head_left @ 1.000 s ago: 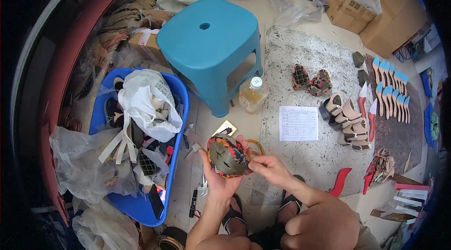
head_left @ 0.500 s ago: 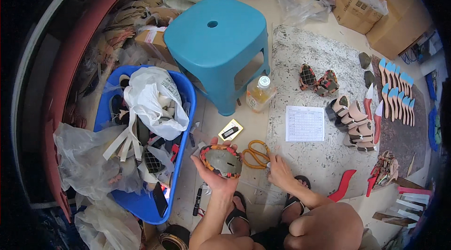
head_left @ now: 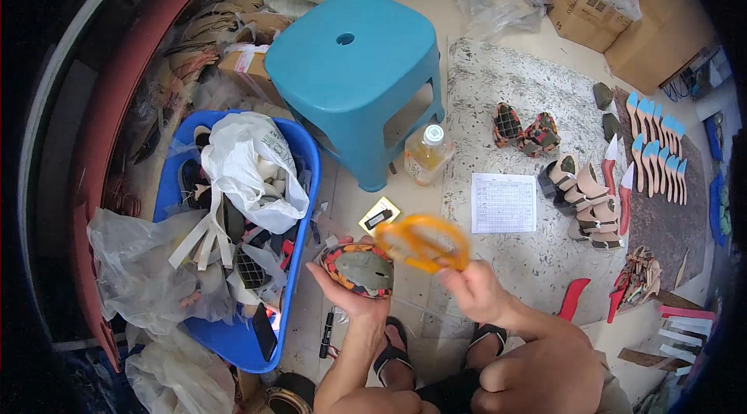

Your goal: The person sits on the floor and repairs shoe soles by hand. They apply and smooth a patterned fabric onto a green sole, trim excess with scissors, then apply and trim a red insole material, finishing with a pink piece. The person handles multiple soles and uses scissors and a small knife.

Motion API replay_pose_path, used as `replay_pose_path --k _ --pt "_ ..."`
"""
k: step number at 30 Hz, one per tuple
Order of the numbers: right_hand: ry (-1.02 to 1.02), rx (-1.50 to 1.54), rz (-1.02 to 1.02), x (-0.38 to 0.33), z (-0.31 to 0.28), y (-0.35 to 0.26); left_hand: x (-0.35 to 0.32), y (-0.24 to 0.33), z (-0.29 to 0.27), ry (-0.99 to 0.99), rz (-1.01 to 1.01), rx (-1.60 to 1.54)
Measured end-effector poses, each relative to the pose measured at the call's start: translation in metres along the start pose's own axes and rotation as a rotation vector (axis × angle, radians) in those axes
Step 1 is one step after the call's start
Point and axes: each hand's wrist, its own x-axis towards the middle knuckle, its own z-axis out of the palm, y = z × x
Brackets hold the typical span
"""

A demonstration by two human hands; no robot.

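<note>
My left hand point(head_left: 348, 299) cups a shoe piece point(head_left: 359, 267) with a grey sole side and a red, orange and black patterned edge, held low in the middle of the view. Just to its right, my right hand point(head_left: 475, 291) grips orange-handled scissors point(head_left: 424, 243), lifted off the floor and blurred by motion. The scissors hang right beside the shoe piece, above the tiled floor in front of my sandalled feet.
A blue plastic stool point(head_left: 354, 71) stands ahead, with a bottle of yellow liquid point(head_left: 426, 155) beside it. A blue tub point(head_left: 299, 149) of straps and bags sits at left. A printed sheet point(head_left: 503, 203), finished sandals point(head_left: 587, 200) and blue soles point(head_left: 657, 145) lie on the mat at right.
My right hand reached to the floor, picked up the orange scissors and raised them toward the shoe piece. My left hand kept hold of the piece.
</note>
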Motion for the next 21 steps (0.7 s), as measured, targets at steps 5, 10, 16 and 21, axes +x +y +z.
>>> replay_pose_path --k 5,10,16,21 --pt "0.000 -0.029 -0.011 0.004 -0.008 -0.019 0.009 0.002 -0.024 -0.153 0.029 0.041" --pt "-0.046 -0.061 -0.072 0.009 -0.008 -0.011 0.013 0.004 -0.023 0.031 0.039 0.040" --pt "-0.117 -0.095 -0.310 0.001 0.009 0.009 0.004 0.009 -0.008 -0.001 -0.269 0.061" --pt "-0.123 -0.068 -0.263 0.000 0.006 -0.002 0.004 0.011 -0.013 0.102 -0.288 0.084"
